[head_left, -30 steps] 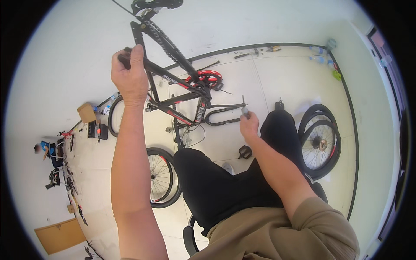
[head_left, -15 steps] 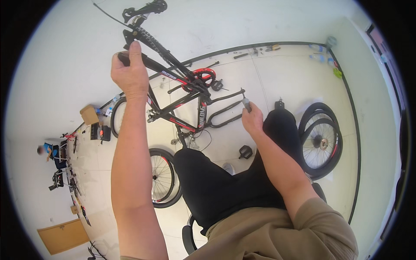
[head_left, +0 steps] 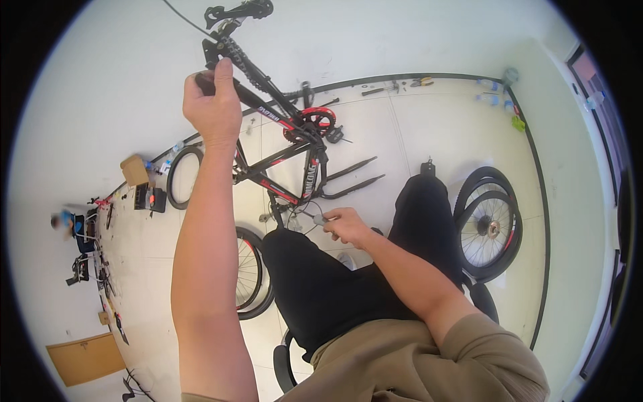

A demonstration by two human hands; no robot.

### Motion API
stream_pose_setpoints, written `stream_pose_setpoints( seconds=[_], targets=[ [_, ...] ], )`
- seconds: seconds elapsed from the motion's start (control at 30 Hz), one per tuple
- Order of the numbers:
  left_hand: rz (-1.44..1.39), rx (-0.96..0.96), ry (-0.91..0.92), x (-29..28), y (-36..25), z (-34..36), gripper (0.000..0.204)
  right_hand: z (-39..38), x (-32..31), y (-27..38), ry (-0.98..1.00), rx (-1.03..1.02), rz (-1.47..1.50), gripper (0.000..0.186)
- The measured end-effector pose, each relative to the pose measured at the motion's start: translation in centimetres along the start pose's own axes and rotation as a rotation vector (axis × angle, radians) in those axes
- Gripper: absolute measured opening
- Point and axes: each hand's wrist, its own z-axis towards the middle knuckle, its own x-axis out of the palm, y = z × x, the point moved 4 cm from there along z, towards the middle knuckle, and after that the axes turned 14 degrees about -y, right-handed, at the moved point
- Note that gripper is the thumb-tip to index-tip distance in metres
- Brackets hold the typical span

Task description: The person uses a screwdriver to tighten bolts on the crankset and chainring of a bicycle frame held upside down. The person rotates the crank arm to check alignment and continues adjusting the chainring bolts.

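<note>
My left hand [head_left: 213,100] is raised and closed around a rear tube of a black bicycle frame [head_left: 273,161] with red and white markings. The frame is tilted, its fork [head_left: 351,187] pointing right. Up by my left hand are the rear derailleur [head_left: 238,12] and the chain [head_left: 241,60]. A red and black crankset [head_left: 318,124] sits at the middle of the frame. Lower down, my right hand [head_left: 347,226] holds a small screwdriver-like tool [head_left: 320,219] with a grey handle, near the thin cables below the fork. Its tip is hard to make out.
A wheel [head_left: 249,275] lies left of my knees, and stacked wheels [head_left: 487,224] lie to the right. Farther left are another wheel [head_left: 179,177], a cardboard box [head_left: 134,170] and a seated person [head_left: 67,221]. A hammer [head_left: 383,88] and pliers [head_left: 422,82] lie by the wall.
My right hand has moved left and toward me with the grey-handled tool, from the fork tip to the cables. The left hand keeps its hold; the frame appears slightly farther right.
</note>
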Motion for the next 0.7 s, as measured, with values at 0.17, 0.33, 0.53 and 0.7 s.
stream_pose_setpoints(
  seconds=[0.17, 0.33, 0.53, 0.7],
  targets=[
    [0.033, 0.036, -0.01, -0.1, 0.0, 0.1, 0.036, 0.7, -3.4, -0.2, -0.225, -0.103, -0.018, 0.043],
    [-0.015, 0.029, -0.031, -0.2, -0.1, 0.0, 0.037, 0.7, -4.3, 0.6, -0.313, -0.064, 0.188, 0.044],
    [-0.038, 0.011, -0.04, 0.3, -0.2, -0.1, 0.037, 2.0, -3.3, 0.2, -0.338, -0.193, 0.181, 0.045],
    [0.045, 0.018, -0.045, -0.3, 0.1, 0.2, 0.038, 4.2, -2.3, 0.6, -0.375, -0.032, 0.35, 0.036]
  ],
)
